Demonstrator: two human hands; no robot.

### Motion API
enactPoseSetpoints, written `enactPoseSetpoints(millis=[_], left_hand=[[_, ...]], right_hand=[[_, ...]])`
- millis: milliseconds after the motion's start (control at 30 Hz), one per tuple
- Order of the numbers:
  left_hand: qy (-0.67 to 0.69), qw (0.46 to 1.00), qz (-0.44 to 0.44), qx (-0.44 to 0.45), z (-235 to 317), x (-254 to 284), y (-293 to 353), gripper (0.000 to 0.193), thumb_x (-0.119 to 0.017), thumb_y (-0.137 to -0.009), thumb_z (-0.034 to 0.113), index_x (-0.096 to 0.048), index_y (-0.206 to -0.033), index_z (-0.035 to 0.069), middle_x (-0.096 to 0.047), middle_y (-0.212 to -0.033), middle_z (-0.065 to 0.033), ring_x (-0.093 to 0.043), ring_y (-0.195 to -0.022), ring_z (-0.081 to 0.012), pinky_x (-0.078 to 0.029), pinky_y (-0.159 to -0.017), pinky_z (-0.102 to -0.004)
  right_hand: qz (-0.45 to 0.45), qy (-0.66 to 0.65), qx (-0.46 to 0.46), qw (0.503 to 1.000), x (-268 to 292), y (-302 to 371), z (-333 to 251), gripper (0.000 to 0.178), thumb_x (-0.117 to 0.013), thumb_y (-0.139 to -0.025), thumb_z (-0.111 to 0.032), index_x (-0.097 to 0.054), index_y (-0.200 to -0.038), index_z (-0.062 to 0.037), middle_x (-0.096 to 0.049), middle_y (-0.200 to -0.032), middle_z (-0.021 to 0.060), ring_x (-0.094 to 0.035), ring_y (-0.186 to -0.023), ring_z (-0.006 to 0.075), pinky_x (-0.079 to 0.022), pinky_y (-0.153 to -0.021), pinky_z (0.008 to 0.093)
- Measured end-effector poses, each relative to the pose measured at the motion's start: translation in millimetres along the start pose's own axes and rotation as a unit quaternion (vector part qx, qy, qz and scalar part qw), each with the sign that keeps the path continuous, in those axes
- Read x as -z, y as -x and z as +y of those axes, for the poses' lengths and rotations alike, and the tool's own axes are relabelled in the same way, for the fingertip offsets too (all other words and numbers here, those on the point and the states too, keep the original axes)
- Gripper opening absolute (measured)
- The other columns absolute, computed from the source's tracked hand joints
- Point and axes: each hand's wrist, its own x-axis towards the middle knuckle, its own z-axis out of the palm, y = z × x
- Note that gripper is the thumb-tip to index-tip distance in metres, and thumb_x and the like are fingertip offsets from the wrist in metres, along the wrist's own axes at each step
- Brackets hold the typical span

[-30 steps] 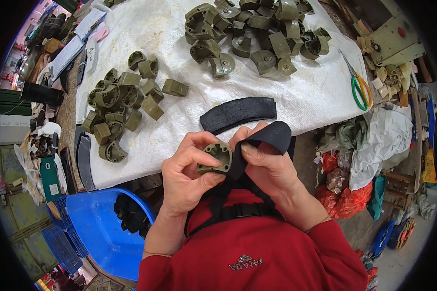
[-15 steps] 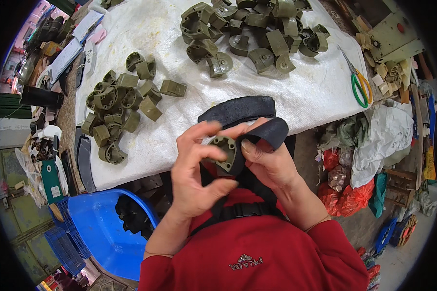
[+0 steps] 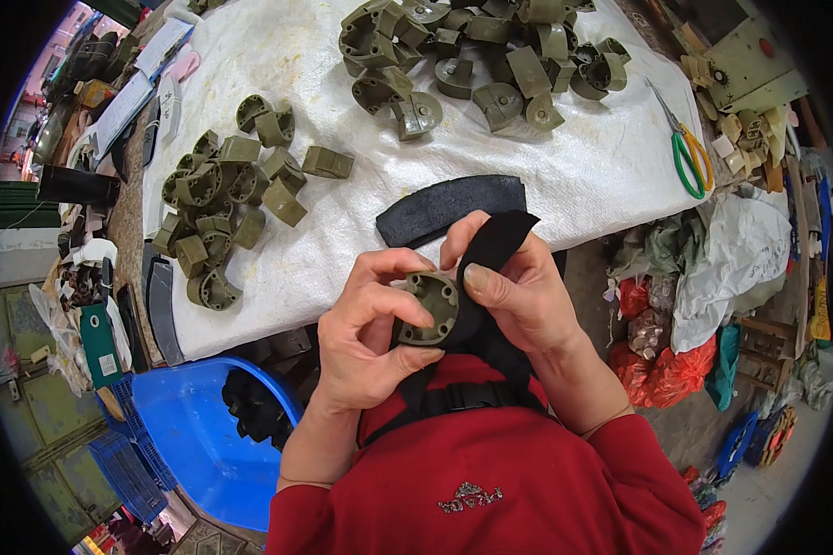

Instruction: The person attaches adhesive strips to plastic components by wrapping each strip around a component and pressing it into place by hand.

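My left hand (image 3: 356,338) pinches an olive-green, curved plastic piece (image 3: 442,301) with small round holes in its face. Its thumb is at the lower edge and its fingers at the upper side. My right hand (image 3: 532,301) grips a flexible black strip (image 3: 498,239) between thumb and fingers. One end of the strip sticks up past the thumb; the rest lies against the right side of the green piece, partly hidden by my hands. Both hands are at the table's near edge. Just beyond them, a thick, curved black piece (image 3: 449,208) rests on the white sheet.
Similar green pieces lie in a heap at left (image 3: 217,199) and a larger heap at the far side (image 3: 500,65). Scissors (image 3: 685,157) with green and orange handles lie right. A blue tub (image 3: 190,444) holding black pieces stands lower left; red bags (image 3: 676,370) sit at right.
My left fingers and thumb have closed on the green piece, which now faces up more. The strip's free end has gone from a curled loop to a flatter, raised flap.
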Motion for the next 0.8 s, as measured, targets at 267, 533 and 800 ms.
enactPoseSetpoints(millis=[267,533,800], left_hand=[[-0.202,0.979,0.026,0.012,6,-12,-4,0.055,-0.077,-0.064,0.010,-0.049,-0.111,0.005,-0.043,-0.120,-0.0128,-0.042,-0.110,-0.0252,-0.034,-0.096,-0.0337],[-0.135,0.988,0.077,-0.009,8,-22,-1,0.025,-0.077,-0.064,0.003,-0.055,-0.077,0.005,-0.049,-0.101,-0.0127,-0.049,-0.091,-0.0177,-0.042,-0.079,-0.0273],[-0.233,0.971,0.044,-0.037,6,-20,-2,0.032,-0.079,-0.060,0.005,-0.052,-0.077,0.006,-0.050,-0.100,-0.0153,-0.052,-0.091,-0.0243,-0.043,-0.078,-0.0306]], right_hand=[[-0.023,0.011,-0.068,0.997,3,-4,-9,0.033,-0.071,-0.079,-0.016,-0.059,-0.107,-0.0021,-0.059,-0.099,0.0027,-0.055,-0.091,0.0101,-0.046,-0.081,0.0264],[-0.027,0.033,0.047,0.998,9,-3,1,0.018,-0.064,-0.083,-0.008,-0.051,-0.093,-0.0014,-0.055,-0.094,0.0055,-0.055,-0.083,0.0116,-0.047,-0.071,0.0240],[-0.037,0.024,0.116,0.992,10,-7,7,0.014,-0.062,-0.084,-0.006,-0.048,-0.087,-0.0038,-0.054,-0.089,0.0104,-0.058,-0.091,0.0257,-0.047,-0.081,0.0372]])
